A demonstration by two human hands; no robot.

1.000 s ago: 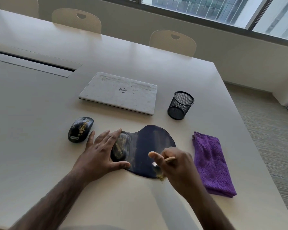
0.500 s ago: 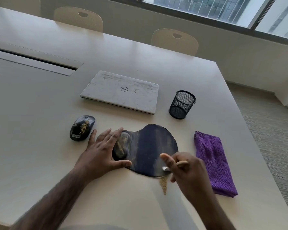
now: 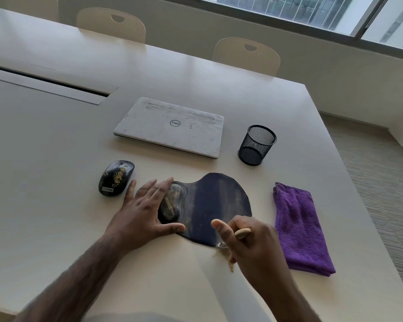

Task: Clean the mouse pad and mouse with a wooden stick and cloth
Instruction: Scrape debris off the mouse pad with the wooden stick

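1. A person's left hand [image 3: 147,213] lies flat and spread, grasping nothing, pressing down the left end of a dark mouse pad [image 3: 215,205] on a pale table [image 3: 56,217].
2. The right hand [image 3: 249,245] is clenched around a wooden stick [image 3: 242,233] at the pad's near edge; the stick's working end is hidden behind the fingers.
3. Tan crumbs [image 3: 228,261] lie on the table just below that edge, and more cling to the pad's raised wrist rest [image 3: 171,203].
4. A black mouse [image 3: 116,177], speckled with the same grit, sits just left of the pad, apart from the fingertips.
5. A folded purple cloth [image 3: 300,226] lies to the pad's right, untouched.
6. Behind them rest a closed laptop [image 3: 170,126] and a mesh pen cup [image 3: 257,145].
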